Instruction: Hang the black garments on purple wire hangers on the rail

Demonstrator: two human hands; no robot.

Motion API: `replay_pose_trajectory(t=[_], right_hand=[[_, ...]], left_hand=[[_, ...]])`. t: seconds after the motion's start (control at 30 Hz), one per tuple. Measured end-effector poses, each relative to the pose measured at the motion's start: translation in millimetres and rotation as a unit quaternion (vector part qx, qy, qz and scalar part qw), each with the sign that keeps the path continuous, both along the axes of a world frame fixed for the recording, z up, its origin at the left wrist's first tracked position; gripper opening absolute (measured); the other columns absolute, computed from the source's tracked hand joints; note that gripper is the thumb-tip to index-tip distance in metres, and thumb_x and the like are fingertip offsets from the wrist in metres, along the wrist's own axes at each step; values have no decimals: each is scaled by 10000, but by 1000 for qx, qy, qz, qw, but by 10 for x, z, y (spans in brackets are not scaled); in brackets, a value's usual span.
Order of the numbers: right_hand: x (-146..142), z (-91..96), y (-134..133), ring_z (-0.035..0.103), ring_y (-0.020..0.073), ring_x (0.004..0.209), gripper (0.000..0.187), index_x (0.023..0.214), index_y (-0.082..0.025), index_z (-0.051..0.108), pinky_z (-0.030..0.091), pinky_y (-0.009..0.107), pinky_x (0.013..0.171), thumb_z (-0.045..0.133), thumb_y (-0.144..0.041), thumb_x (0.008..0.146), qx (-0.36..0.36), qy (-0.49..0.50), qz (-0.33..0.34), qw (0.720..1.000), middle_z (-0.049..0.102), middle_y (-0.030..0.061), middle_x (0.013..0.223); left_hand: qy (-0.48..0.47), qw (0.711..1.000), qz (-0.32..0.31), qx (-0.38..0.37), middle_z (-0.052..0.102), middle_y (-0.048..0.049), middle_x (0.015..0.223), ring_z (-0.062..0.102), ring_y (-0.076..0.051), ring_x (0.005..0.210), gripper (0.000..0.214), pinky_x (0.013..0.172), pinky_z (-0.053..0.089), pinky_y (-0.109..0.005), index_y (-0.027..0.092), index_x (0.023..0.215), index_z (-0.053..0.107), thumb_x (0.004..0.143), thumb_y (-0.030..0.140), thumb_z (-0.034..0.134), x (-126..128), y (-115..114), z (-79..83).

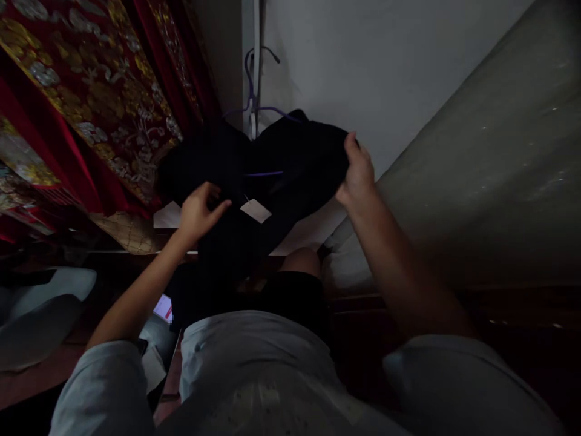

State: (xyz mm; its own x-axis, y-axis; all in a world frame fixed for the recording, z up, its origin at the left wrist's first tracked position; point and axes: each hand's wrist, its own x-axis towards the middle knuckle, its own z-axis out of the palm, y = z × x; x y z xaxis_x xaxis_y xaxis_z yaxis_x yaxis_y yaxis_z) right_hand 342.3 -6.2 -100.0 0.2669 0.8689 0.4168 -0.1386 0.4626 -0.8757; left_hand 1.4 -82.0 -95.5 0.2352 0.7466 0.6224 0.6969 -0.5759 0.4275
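A dark garment (pixel 299 163) hangs on a purple clothes hanger (pixel 275 110) in front of me. A small pale tag (pixel 256 211) dangles at its middle. My right hand (pixel 358 169) is closed on the garment's right shoulder or sleeve, thumb up, pulling it out to the side. Over the left front of the garment is my left hand (pixel 200 213), its thumb apart from its bent fingers. Whether its fingertips touch the cloth is hard to make out in the dim light.
A red cloth with gold and silver ornament (pixel 104 91) hangs at the left. Behind the hanger stands a pale wall (pixel 363 60) with a thin vertical pipe (pixel 256 36). Large grey sheeting (pixel 490 175) slopes at the right. A lit phone (pixel 163 307) lies low on the left.
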Motion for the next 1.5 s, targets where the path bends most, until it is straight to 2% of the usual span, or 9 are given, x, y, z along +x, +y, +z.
replay_pose_trajectory(t=[0.13,0.37,0.6,0.8,0.97,1.03,1.13,1.23,1.5], right_hand=[[-14,-47,-17,661,265,1204,654,1123,-241,609,598,443,905,593,-803,788,-4,17,-13,1000,671,98,1300],[52,-56,-39,639,284,1237,594,1138,-296,658,587,474,909,486,-807,889,9,-65,-44,997,714,78,1184],[41,-60,-48,653,242,1216,517,1105,-253,648,552,453,1015,631,-701,848,17,7,-46,999,698,64,1252],[63,-204,-50,660,246,1097,320,953,-255,648,534,437,994,661,-564,869,3,1,-152,988,706,44,1040],[-437,-564,-615,599,200,1275,453,1220,-186,557,465,385,1092,625,-344,802,13,118,-280,953,622,112,1321],[-765,-709,-974,670,173,1040,359,1111,-201,563,534,314,893,609,-417,827,-22,133,-234,963,660,74,1157],[-1119,-803,-1374,612,148,705,370,896,-202,580,471,253,617,658,-557,829,-179,8,16,984,639,17,805],[-1174,-768,-1482,560,144,590,507,752,-180,612,429,260,560,640,-678,841,-280,-141,253,915,607,17,633],[-1048,-835,-1429,451,85,466,642,530,-171,542,320,234,502,682,-765,732,-291,-163,257,907,523,13,482]], left_hand=[[-50,996,8,-72,736,-86,892,705,-246,784,442,682,527,-317,195,981,667,823,581,815,257,92,-368],[-253,966,46,-22,731,-76,912,698,-213,814,148,729,548,-309,177,1007,677,945,311,664,636,264,-591],[-434,895,26,-99,613,-3,797,609,-150,718,104,652,480,-243,213,941,563,928,296,624,691,-360,-1016],[-517,830,-62,-201,489,45,665,424,-94,531,325,506,334,-199,223,891,563,852,447,796,815,-755,-781],[-559,798,-101,-201,543,34,740,488,-79,595,380,555,409,-172,198,908,594,836,465,854,955,-911,-553],[-566,790,-120,-201,596,19,797,537,-79,648,367,604,455,-161,187,928,618,839,445,864,1000,-953,-528],[-564,788,-141,-203,634,11,819,581,-85,678,363,624,492,-154,187,953,639,831,433,875,1043,-986,-517],[-561,791,-132,-206,596,36,736,546,-75,573,368,543,474,-151,199,959,628,836,451,867,1057,-982,-507],[-507,846,-118,-114,649,-24,942,652,-132,846,328,783,536,-215,224,1137,641,975,503,701,953,-815,-812]])
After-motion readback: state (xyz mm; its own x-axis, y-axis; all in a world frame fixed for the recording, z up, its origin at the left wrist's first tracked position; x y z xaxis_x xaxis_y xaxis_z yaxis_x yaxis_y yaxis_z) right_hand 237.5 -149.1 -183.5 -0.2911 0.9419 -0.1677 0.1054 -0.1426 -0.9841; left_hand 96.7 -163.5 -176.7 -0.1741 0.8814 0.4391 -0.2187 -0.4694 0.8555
